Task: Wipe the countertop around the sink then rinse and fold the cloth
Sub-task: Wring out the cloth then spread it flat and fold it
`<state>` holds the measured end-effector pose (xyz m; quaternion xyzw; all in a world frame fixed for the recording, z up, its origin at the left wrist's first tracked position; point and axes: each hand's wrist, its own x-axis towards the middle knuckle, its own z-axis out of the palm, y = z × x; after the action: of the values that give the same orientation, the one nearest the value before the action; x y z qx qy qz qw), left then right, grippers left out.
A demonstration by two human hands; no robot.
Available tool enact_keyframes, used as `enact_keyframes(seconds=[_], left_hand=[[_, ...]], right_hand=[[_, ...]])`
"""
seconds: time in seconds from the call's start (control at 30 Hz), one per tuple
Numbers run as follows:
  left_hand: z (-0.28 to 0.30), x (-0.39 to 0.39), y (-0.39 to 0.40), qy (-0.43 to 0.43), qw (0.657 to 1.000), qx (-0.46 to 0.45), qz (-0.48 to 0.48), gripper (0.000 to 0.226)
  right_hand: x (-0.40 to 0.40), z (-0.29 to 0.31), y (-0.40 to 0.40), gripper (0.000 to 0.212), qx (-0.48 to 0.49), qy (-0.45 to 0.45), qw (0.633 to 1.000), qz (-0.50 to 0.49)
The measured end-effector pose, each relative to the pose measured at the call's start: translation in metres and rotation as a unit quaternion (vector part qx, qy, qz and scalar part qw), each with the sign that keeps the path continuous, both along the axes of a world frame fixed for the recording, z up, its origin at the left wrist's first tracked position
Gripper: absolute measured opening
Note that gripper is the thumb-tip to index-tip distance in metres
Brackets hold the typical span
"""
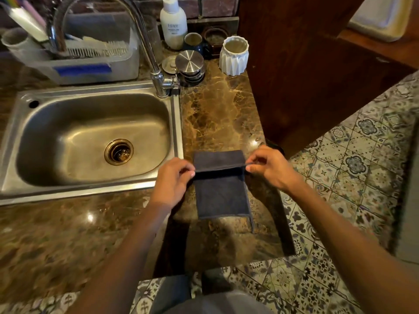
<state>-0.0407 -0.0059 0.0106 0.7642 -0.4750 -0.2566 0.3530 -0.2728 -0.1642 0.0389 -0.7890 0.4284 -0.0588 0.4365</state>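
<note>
A dark navy cloth [221, 196] lies on the brown marble countertop [217, 114] just right of the steel sink [90, 137]. Its far part is folded over toward me, making a raised crease across the middle. My left hand [173, 180] pinches the left end of that folded edge. My right hand [268, 167] pinches the right end with thumb and forefinger. The cloth's near edge hangs slightly over the counter's front. The sink basin is dry-looking and holds nothing but its drain [118, 152].
A tall curved faucet [145, 41] rises behind the sink. Behind it stand a plastic dish caddy [90, 64], a white lotion bottle [173, 23], stacked steel lids [190, 64] and a white ribbed cup [234, 55]. A dark wooden cabinet [306, 75] borders the counter's right side above a patterned tile floor [351, 177].
</note>
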Motion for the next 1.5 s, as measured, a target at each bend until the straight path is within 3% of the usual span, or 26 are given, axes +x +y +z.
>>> enact_keyframes(seconds=[0.13,0.27,0.6,0.7,0.8,0.9,0.97,1.07,1.17,1.5], left_hand=[[-0.015,-0.023,0.035,-0.030,0.998,-0.005,-0.061,0.008],[-0.031,-0.030,0.059,-0.058,0.995,0.046,-0.066,0.005],[-0.047,-0.044,0.077,-0.113,0.984,0.097,-0.101,0.006],[-0.047,-0.044,0.077,-0.122,0.985,0.094,-0.074,0.016],[-0.040,-0.050,0.065,-0.172,0.984,-0.007,-0.042,0.027],[-0.032,-0.067,0.029,-0.127,0.991,-0.027,-0.039,0.036],[-0.036,-0.078,0.007,-0.127,0.990,0.011,-0.059,0.046],[-0.054,-0.079,-0.001,-0.234,0.966,0.093,-0.056,0.062],[-0.070,-0.071,0.006,-0.277,0.948,0.139,-0.066,0.076],[-0.067,-0.079,0.015,-0.326,0.932,0.143,-0.067,0.063]], right_hand=[[-0.025,-0.010,0.041,0.009,0.005,0.026,1.000,-0.005],[-0.043,-0.026,0.069,0.007,-0.017,0.039,0.999,0.010],[-0.063,-0.065,0.102,0.015,-0.138,0.062,0.984,0.090],[-0.064,-0.064,0.104,0.021,-0.153,0.046,0.986,0.035],[-0.045,-0.049,0.107,0.036,-0.164,-0.009,0.985,-0.053],[-0.001,-0.042,0.106,0.045,-0.121,-0.047,0.989,-0.078],[0.025,-0.051,0.103,0.051,-0.148,-0.014,0.988,-0.034],[0.032,-0.076,0.092,0.061,-0.206,0.109,0.972,0.016],[0.022,-0.092,0.086,0.064,-0.252,0.184,0.949,0.046],[0.023,-0.088,0.090,0.064,-0.263,0.208,0.941,0.048]])
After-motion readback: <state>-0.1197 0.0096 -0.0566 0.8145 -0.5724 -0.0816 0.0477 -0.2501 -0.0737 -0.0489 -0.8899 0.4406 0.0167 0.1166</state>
